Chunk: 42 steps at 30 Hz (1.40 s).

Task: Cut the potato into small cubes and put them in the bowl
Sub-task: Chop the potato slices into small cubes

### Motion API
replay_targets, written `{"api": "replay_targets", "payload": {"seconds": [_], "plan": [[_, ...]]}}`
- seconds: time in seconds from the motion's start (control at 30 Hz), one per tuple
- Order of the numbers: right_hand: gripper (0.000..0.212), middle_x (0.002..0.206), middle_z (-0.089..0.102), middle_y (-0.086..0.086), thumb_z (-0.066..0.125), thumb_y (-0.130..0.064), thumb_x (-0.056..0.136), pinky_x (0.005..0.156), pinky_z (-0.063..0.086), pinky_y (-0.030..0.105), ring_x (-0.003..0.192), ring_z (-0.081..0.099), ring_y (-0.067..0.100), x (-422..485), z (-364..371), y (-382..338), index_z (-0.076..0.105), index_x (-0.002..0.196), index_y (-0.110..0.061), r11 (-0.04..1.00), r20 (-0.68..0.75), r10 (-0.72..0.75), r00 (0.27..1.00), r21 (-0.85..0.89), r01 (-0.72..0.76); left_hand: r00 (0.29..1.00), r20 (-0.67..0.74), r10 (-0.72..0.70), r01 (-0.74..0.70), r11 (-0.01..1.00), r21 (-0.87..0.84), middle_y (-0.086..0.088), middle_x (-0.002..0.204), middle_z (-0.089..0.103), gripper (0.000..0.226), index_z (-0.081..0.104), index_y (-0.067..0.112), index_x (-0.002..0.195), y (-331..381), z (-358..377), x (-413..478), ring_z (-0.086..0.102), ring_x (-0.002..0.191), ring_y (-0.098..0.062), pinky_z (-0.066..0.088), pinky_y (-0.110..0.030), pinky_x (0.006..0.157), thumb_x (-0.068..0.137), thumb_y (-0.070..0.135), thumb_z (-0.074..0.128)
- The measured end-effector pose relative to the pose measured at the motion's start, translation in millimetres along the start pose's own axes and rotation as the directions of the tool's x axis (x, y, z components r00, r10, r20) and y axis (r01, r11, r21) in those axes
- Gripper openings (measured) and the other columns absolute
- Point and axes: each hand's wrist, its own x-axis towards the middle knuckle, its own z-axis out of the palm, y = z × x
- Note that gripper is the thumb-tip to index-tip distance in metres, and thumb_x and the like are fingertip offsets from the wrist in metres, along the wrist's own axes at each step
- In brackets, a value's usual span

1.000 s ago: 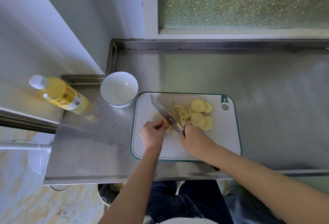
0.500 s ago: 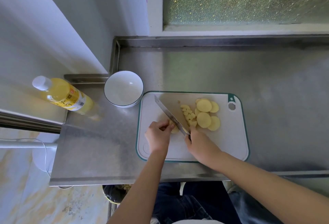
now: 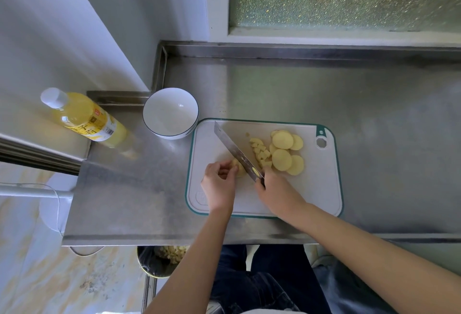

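Note:
A white cutting board (image 3: 316, 189) with a green rim lies on the steel counter. My right hand (image 3: 277, 192) grips the handle of a knife (image 3: 235, 151), whose blade slants up and left across the board. My left hand (image 3: 219, 184) pinches a potato piece (image 3: 240, 170) against the left side of the blade. To the right of the blade lie small potato cubes (image 3: 260, 152) and several round potato slices (image 3: 287, 154). The white bowl (image 3: 171, 112) stands just off the board's top left corner, with nothing in it.
A yellow bottle (image 3: 86, 117) with a white cap lies tilted left of the bowl. The steel counter (image 3: 374, 114) stretches to the right, with a raised rim at the back. A bin (image 3: 159, 261) with potato scraps stands below the front edge.
The view has shifted a little. My left hand still holds the piece by the blade and my right hand keeps the knife at nearly the same slant.

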Motion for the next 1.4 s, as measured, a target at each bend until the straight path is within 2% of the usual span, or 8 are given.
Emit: {"api": "replay_targets", "payload": {"seconds": [0.13, 0.37, 0.47, 0.83, 1.0, 1.13, 1.23, 1.4], "plan": [[0.019, 0.082, 0.055, 0.014, 0.039, -0.019, 0.096, 0.065, 0.041, 0.035, 0.073, 0.052, 0.029, 0.8, -4.5, -3.0, 0.047, 0.098, -0.003, 0.999, 0.001, -0.015, 1.000, -0.036, 0.015, 1.000, -0.010, -0.001, 0.001, 1.000, -0.016, -0.004, 0.087, 0.064, 0.009, 0.064, 0.015, 0.081, -0.1, 0.1, -0.4, 0.055, 0.067, 0.000, 0.041, 0.000, 0.059, 0.079, 0.009, 0.071], [0.018, 0.078, 0.055, 0.010, 0.040, -0.019, 0.096, 0.061, 0.036, 0.031, 0.067, 0.049, 0.026, -5.7, -15.2, -7.3, 0.048, 0.100, -0.003, 0.999, -0.010, -0.049, 0.999, -0.010, 0.049, 1.000, -0.020, 0.020, -0.020, 0.999, -0.026, -0.003, 0.085, 0.063, 0.005, 0.067, 0.009, 0.082, -3.3, 1.8, 0.1, 0.055, 0.065, 0.001, 0.040, 0.000, 0.059, 0.079, 0.008, 0.071], [0.013, 0.075, 0.054, 0.010, 0.041, -0.019, 0.096, 0.060, 0.034, 0.029, 0.066, 0.047, 0.026, -8.4, -15.6, -8.6, 0.043, 0.090, -0.008, 0.998, -0.007, -0.055, 0.998, -0.024, 0.055, 0.999, -0.022, 0.035, -0.036, 0.999, -0.019, -0.002, 0.084, 0.060, 0.004, 0.067, 0.006, 0.081, -4.4, 2.5, 0.2, 0.054, 0.065, 0.001, 0.040, 0.000, 0.061, 0.079, 0.007, 0.070], [0.013, 0.076, 0.050, 0.011, 0.039, -0.019, 0.096, 0.062, 0.032, 0.029, 0.071, 0.045, 0.025, -5.8, -15.3, -15.7, 0.039, 0.088, -0.009, 0.996, 0.043, -0.019, 0.999, -0.092, 0.022, 0.999, -0.030, 0.042, -0.042, 0.999, 0.019, 0.000, 0.082, 0.057, 0.004, 0.066, 0.005, 0.076, -5.9, 4.8, 0.5, 0.052, 0.063, 0.001, 0.040, -0.001, 0.060, 0.079, 0.004, 0.069], [0.016, 0.067, 0.043, 0.003, 0.039, -0.020, 0.097, 0.047, 0.026, 0.026, 0.061, 0.042, 0.021, -3.4, -18.7, -19.1, 0.039, 0.085, -0.009, 0.994, 0.084, 0.009, 0.996, -0.114, 0.001, 0.999, -0.015, 0.051, -0.050, 0.998, 0.049, -0.002, 0.083, 0.056, 0.004, 0.067, 0.002, 0.075, -5.5, 4.7, 2.6, 0.050, 0.063, 0.002, 0.038, 0.000, 0.061, 0.078, 0.000, 0.068], [0.022, 0.065, 0.040, 0.001, 0.039, -0.020, 0.097, 0.046, 0.023, 0.022, 0.053, 0.036, 0.010, -1.4, -22.2, -21.8, 0.038, 0.077, -0.012, 0.990, 0.103, 0.019, 0.994, -0.141, -0.005, 0.999, -0.005, 0.046, -0.045, 0.998, 0.043, 0.000, 0.080, 0.055, 0.006, 0.067, 0.003, 0.074, -4.6, 4.2, 3.8, 0.050, 0.064, 0.002, 0.038, 0.000, 0.061, 0.078, -0.001, 0.068], [0.030, 0.062, 0.036, -0.002, 0.039, -0.020, 0.097, 0.045, 0.022, 0.021, 0.054, 0.036, 0.012, 0.3, -20.0, -21.4, 0.033, 0.068, -0.015, 0.985, 0.103, 0.024, 0.994, -0.174, -0.006, 0.999, -0.008, 0.047, -0.047, 0.998, 0.038, 0.001, 0.078, 0.055, 0.006, 0.067, 0.003, 0.073, -4.3, 3.5, 3.4, 0.050, 0.064, 0.000, 0.037, 0.000, 0.060, 0.077, -0.001, 0.069], [0.016, 0.067, 0.043, 0.003, 0.038, -0.019, 0.097, 0.056, 0.032, 0.029, 0.069, 0.045, 0.026, 1.1, -8.1, -17.6, 0.042, 0.088, -0.007, 0.991, 0.068, -0.002, 0.998, -0.131, 0.011, 0.999, -0.006, 0.045, -0.045, 0.998, 0.045, -0.002, 0.082, 0.056, 0.005, 0.066, 0.002, 0.073, -4.3, 2.9, 3.4, 0.050, 0.065, 0.000, 0.038, 0.000, 0.061, 0.078, 0.000, 0.069]]}}
